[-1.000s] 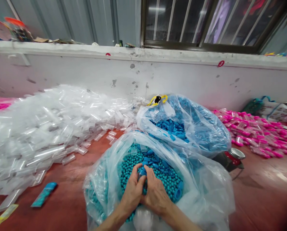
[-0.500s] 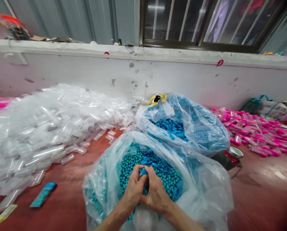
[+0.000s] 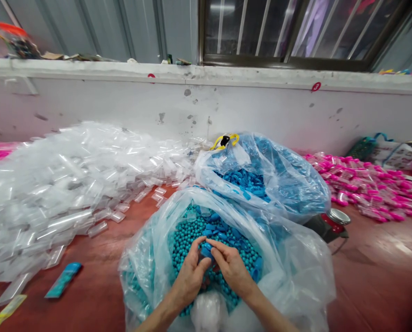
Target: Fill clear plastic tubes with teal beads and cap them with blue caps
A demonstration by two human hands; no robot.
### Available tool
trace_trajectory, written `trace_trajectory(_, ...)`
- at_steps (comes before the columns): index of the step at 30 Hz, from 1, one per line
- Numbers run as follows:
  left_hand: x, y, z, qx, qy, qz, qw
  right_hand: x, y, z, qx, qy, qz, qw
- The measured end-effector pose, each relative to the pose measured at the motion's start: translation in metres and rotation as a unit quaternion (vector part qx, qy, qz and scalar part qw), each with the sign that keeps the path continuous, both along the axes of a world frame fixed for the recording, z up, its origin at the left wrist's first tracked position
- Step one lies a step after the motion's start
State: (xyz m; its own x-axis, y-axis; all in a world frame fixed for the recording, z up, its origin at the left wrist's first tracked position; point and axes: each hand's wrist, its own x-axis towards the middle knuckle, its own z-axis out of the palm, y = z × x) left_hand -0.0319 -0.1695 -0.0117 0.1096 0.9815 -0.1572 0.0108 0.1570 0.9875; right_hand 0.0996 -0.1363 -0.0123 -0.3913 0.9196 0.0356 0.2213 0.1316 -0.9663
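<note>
My left hand and my right hand meet over an open clear plastic bag of small teal beads. Between their fingertips is a blue cap, pinched from both sides. Below the cap there seems to be a clear container, mostly hidden by the fingers. Several loose blue caps lie on the beads just beyond my fingers. A clear sleeve piece rests at the far side of the beads.
Clear plastic sleeves are heaped on the left of the red table. A bead-filled tube with a blue cap lies nearby. Behind stands a bag of blue caps. Pink-capped tubes and a red, silver-lidded object are right.
My right hand has shifted slightly right and its fingers have stretched out over the cap. The hands' lower parts have moved apart, and more of the blue cap shows.
</note>
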Motion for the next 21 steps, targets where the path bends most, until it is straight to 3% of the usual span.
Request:
trace_trajectory(5,0.002,-0.002,-0.003,0.016,-0.017,0.007,1.0,-0.002,-0.004,-0.005,-0.025,0.038,-0.014,0.999)
trace_trajectory(9,0.002,0.001,-0.006,0.003,-0.062,0.026,0.998,0.003,-0.01,0.006,0.055,-0.1,0.063,0.991)
trace_trajectory(13,0.004,0.005,-0.001,0.02,-0.069,0.05,0.996,-0.003,-0.017,0.008,0.135,-0.27,0.079,0.95)
trace_trajectory(18,0.007,0.007,-0.001,0.019,-0.049,0.071,0.996,-0.015,-0.017,0.0,0.208,-0.3,0.033,0.93)
trace_trajectory(21,0.007,0.007,-0.005,0.009,-0.022,0.09,0.996,-0.016,-0.014,0.0,0.205,-0.302,0.051,0.93)
